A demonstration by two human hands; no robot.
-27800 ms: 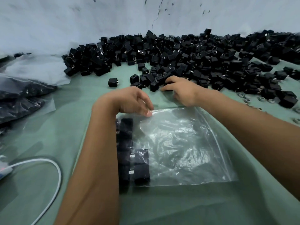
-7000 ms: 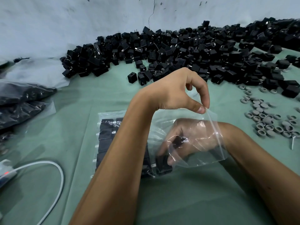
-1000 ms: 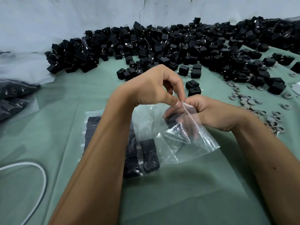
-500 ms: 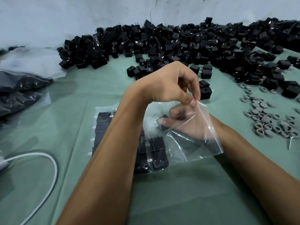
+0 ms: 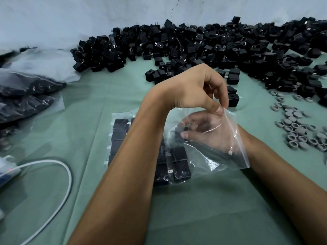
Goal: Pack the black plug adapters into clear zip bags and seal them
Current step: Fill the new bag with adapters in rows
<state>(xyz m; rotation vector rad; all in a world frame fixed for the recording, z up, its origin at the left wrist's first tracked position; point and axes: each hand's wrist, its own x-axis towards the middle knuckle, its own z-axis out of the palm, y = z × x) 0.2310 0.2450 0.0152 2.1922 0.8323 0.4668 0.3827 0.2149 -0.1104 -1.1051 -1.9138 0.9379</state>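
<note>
The counter is covered in a green cloth and backs onto a pale wall. A large heap of black plug adapters runs along the counter's far edge from centre to the far right corner, with loose strays in front of it. At the left edge lie filled bags of dark parts under crumpled clear film. A clear zip bag lies at the centre of the counter, its mouth turned toward the right edge and lifted off the cloth. Rows of packed adapters lie flat in its left portion, partly hidden by the left forearm. A cluster of small grey round caps sits by the right edge, well apart from the bag. A white cable loops near the front left corner.

The left hand is raised over the bag; its grip is clamped on the upper lip of the bag mouth, thumb against fingertip. The right hand is inside the bag, seen through the film, its grip closed on one adapter held between thumb and fingers above the packed rows.
</note>
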